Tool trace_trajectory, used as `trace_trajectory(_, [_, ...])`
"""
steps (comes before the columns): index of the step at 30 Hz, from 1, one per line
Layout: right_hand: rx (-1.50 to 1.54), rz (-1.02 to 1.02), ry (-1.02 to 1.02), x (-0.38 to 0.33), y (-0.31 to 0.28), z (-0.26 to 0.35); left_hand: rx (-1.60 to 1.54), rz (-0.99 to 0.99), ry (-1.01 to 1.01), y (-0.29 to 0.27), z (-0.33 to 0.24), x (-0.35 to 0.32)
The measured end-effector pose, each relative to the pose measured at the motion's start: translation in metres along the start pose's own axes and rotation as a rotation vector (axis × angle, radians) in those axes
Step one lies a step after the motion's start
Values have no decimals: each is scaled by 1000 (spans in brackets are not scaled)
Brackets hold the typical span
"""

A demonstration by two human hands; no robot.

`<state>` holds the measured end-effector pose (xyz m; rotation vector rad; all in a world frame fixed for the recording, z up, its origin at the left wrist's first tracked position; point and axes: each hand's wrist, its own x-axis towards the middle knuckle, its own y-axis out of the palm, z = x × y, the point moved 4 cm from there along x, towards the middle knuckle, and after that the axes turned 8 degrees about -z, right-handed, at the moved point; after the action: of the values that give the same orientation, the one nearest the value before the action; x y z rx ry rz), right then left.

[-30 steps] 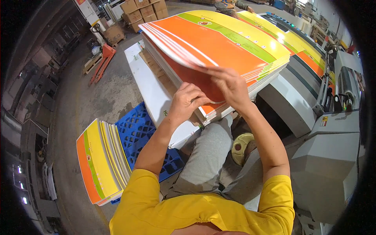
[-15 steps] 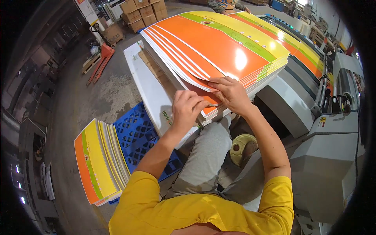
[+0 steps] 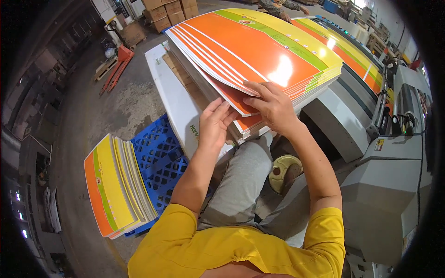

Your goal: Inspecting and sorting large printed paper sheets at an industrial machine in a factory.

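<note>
Concrete floor (image 3: 130, 85), stained, left of frame; orange pallet jack (image 3: 119, 69), upper left. Main stack (image 3: 245, 44), upper centre: glossy printed sheets in orange, green and yellow, left edges staggered, near corner parted in layers. Right hand (image 3: 273, 109), centre: grip clamped on the upper sheets at that corner, fingers over, thumb apparently under. Left hand (image 3: 214, 124), centre: fingertips at the edge of a lower raised sheet; cannot tell whether the grip is pinched.

Progress, as judged: one smaller bundle (image 3: 113, 187) set down, lower left; larger quantity in the main stack, its near corner lying open, its edges uneven.

Carriers and containers: blue plastic pallet (image 3: 150, 141), left of centre, bearing the smaller bundle; cardboard boxes (image 3: 161, 10), stacked, upper left, contents not visible. Grey machine (image 3: 384, 185), right; further printed sheets (image 3: 354, 51), upper right, another person's hand (image 3: 284, 17) near.
</note>
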<state>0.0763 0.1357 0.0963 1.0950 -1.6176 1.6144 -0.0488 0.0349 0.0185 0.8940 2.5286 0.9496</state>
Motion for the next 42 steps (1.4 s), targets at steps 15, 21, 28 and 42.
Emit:
trace_trajectory(15, [186, 107, 119, -9, 2, -8, 117, 6, -43, -4, 1, 5])
trace_trajectory(21, [9, -28, 51, -7, -1, -4, 92, 51, -42, -2, -4, 6])
trace_trajectory(28, [-13, -40, 137, -13, 7, -14, 154, -59, 34, 7, -2, 1])
trace_trajectory(42, [229, -86, 299, -9, 8, -19, 401, 97, 103, -6, 9, -7])
